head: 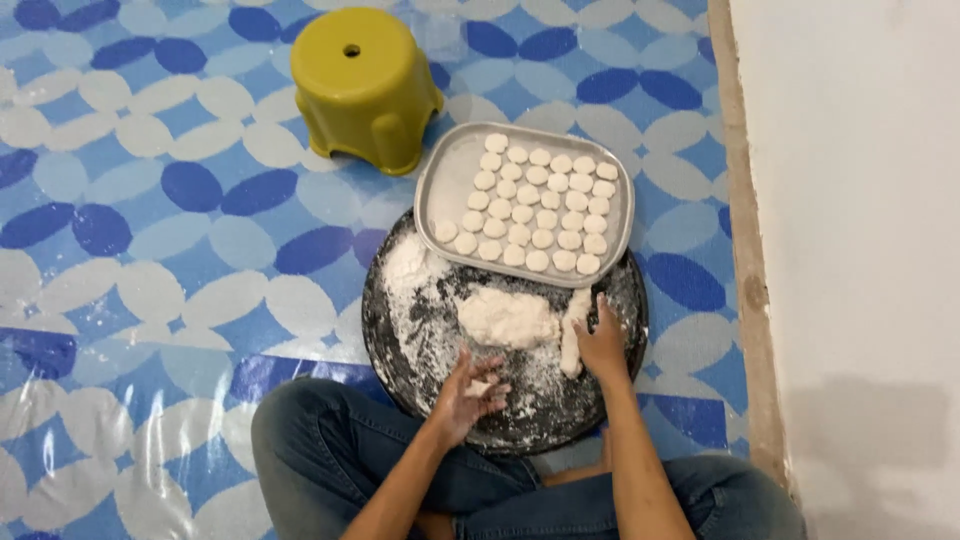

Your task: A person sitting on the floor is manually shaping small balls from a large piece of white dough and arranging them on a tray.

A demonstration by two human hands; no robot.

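Note:
I sit on the floor over a round black floured tray. A lump of white dough lies in its middle. My right hand rests on a rolled log of dough at the tray's right side. My left hand is palm up over the near part of the tray, fingers curled around a small piece of dough. A metal rectangular tray sits on the far edge of the black tray, filled with several rows of small round dough discs.
A yellow plastic stool stands beyond the trays on the blue and white patterned floor mat. A white wall runs along the right. My crossed legs in jeans are near the tray's front edge.

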